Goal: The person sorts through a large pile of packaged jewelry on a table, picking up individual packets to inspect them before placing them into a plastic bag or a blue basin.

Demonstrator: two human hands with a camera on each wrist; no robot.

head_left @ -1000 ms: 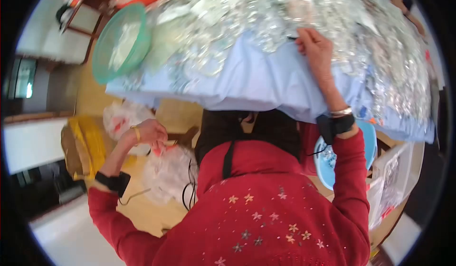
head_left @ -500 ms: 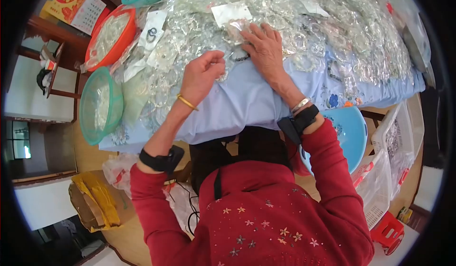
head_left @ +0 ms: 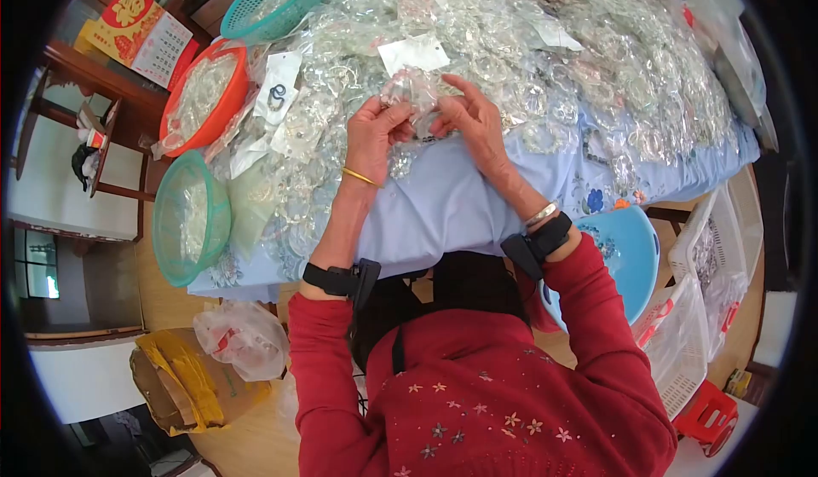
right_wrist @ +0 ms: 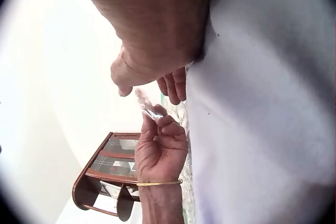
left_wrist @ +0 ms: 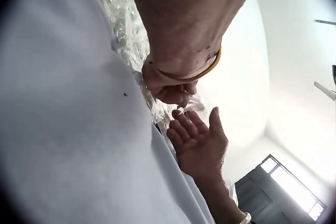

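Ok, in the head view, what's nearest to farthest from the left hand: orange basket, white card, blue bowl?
1. White card, just beyond the left hand.
2. Orange basket, farther off to the left.
3. Blue bowl, far down on the right.

Table [head_left: 682, 174], one, covered throughout by a pale blue cloth [head_left: 443, 213] with floral print, draped over the near edge. Most of the cloth is overlaid by a dense heap of clear plastic packets [head_left: 579, 76], among which white paper cards [head_left: 415, 52] are scattered. At the left end three round mesh baskets are set: teal basket [head_left: 294, 4], orange basket [head_left: 170, 115], green basket [head_left: 159, 221], each filled with clear contents.
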